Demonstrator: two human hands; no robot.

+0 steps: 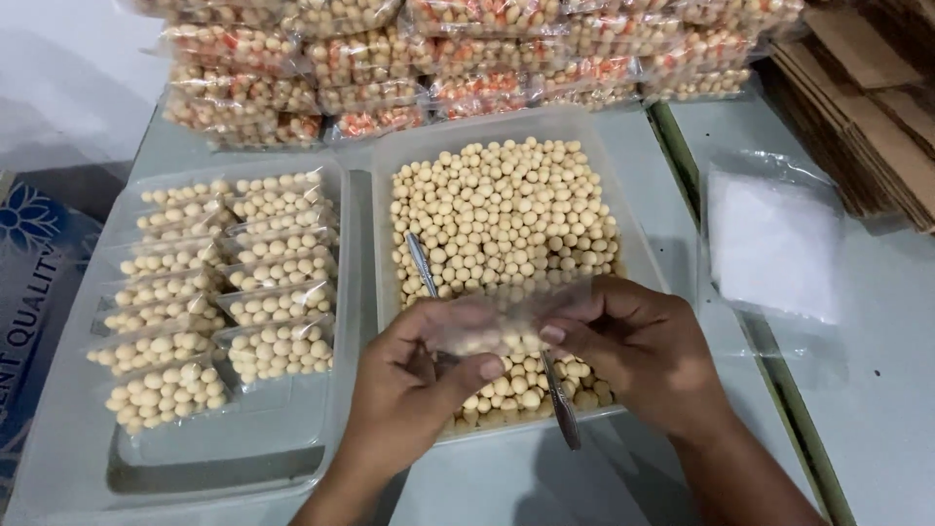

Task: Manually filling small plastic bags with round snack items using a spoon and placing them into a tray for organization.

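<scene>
Over near edge of big tray (623,209) of pale round snacks: left hand (414,385) and right hand (633,351) pinch small clear bag (506,317), fingers closed on its edges. Looks like bag-opening step; filling needs mouth spread, spoon (424,268) lies in tray. Filled bags (278,302) sit left of it.

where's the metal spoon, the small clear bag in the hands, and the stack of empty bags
metal spoon (422,265), head view, on its handle
small clear bag (506,317), head view, on its middle
stack of empty bags (774,244), head view, on its top sheet
</scene>
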